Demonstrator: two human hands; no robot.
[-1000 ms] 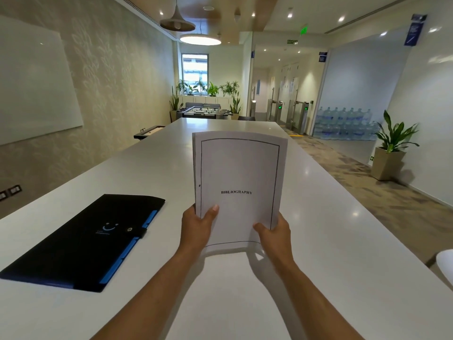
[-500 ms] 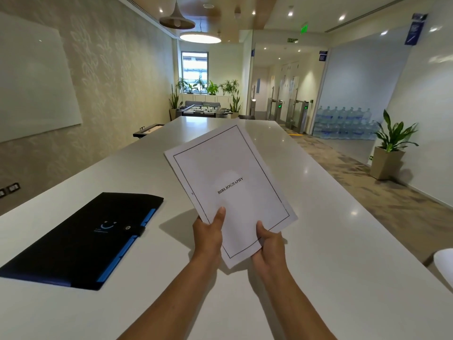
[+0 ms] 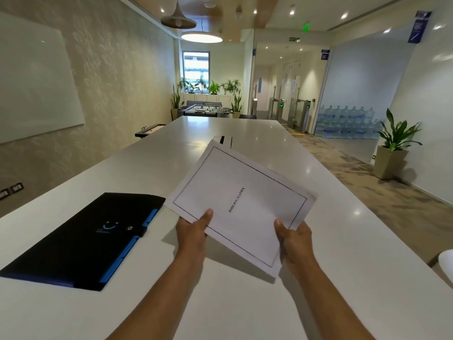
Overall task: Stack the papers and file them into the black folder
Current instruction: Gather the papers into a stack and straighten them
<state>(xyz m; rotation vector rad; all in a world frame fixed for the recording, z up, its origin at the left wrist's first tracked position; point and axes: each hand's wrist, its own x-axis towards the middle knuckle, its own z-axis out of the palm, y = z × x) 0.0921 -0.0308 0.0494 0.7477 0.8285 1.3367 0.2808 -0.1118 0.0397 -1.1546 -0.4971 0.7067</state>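
Observation:
A stack of white papers point(image 3: 241, 200), its top sheet framed by a thin black border and printed "BIBLIOGRAPHY", hangs above the white table point(image 3: 245, 303), turned sideways. My left hand point(image 3: 192, 233) pinches its near left edge, thumb on top. My right hand point(image 3: 295, 238) grips its near right corner the same way. The black folder point(image 3: 83, 239) with blue edge tabs and a snap strap lies closed and flat on the table, left of the papers and apart from them.
The long white table runs away from me, with a cable hatch point(image 3: 224, 139) in its middle just beyond the papers. A potted plant point(image 3: 392, 148) and stacked water bottles point(image 3: 348, 121) stand off to the right. A white rounded edge point(image 3: 447, 263) shows at the far right.
The papers went from upright to turned sideways, rotating counter-clockwise and tipping flatter. My hands shifted apart along the near edge, still holding the stack. The folder has not moved.

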